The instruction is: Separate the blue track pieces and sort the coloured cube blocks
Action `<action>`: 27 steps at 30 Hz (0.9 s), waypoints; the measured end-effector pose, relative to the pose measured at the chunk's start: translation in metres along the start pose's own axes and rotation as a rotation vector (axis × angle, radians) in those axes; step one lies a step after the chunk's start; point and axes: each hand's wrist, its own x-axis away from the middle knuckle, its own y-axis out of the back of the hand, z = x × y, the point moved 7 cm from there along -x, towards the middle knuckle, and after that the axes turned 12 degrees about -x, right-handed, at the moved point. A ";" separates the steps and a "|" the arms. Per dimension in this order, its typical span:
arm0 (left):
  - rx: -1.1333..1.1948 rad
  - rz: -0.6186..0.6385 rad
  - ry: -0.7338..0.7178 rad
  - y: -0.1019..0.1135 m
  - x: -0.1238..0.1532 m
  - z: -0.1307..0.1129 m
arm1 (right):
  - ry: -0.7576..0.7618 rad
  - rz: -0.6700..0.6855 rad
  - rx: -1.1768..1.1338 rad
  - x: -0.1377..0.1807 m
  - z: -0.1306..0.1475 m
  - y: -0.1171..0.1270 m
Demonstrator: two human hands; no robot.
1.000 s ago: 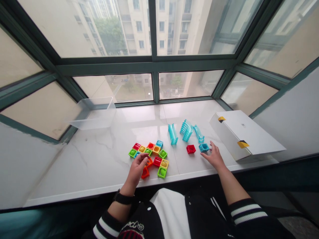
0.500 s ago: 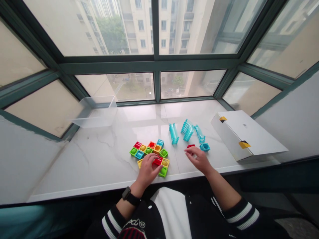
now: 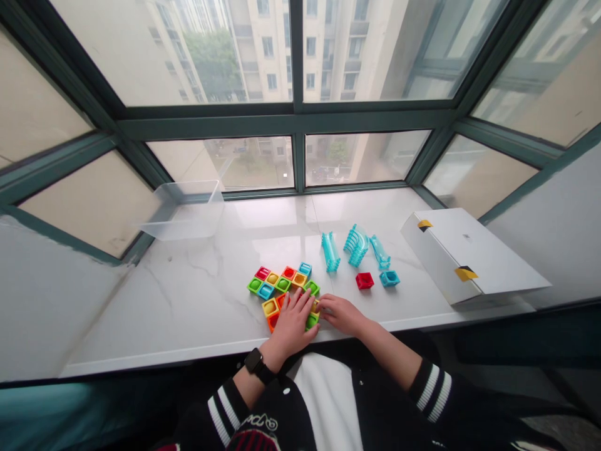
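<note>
1. Palm down, my left hand (image 3: 293,321) lay flat and open across the near end of the block cluster (image 3: 282,283). Its fingers were spread and clasped nothing, and a black watch (image 3: 256,362) sat on that wrist.
2. At 3 o'clock of the left, my right hand (image 3: 342,313) had its fingertips against the cluster's right edge, touching the left hand's. Whether they had closed on a block could not be told, since the fingers hid the spot.
3. That block cluster was a flat patch of red, orange, yellow, green and blue squares set edge to edge. It sat on the marble sill (image 3: 197,294) near the front edge, straight ahead of me, with its far rows showing clear of both hands.
4. At 3 o'clock from the cluster and apart from it, a loose red block (image 3: 364,280) and a blue block (image 3: 389,278) sat side by side without touching.
5. Just beyond those two, at 1 o'clock from the cluster, three pale blue track pieces (image 3: 357,245) lay close together.
6. Farther out at 3 o'clock, a white box (image 3: 469,257) with yellow-and-black tape tabs lay at the sill's end, well apart from both hands.
7. At 10 o'clock, a clear tub (image 3: 188,210) stood against the window frame, also well apart.
</note>
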 end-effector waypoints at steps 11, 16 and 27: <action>-0.016 0.017 -0.021 -0.001 0.001 -0.002 | -0.031 0.003 -0.014 0.000 -0.013 0.007; 0.041 -0.042 -0.004 0.003 0.001 0.003 | -0.032 -0.048 -0.042 0.008 -0.018 0.023; 0.125 -0.061 0.024 0.018 0.006 0.019 | -0.058 -0.257 -0.212 0.028 -0.039 0.041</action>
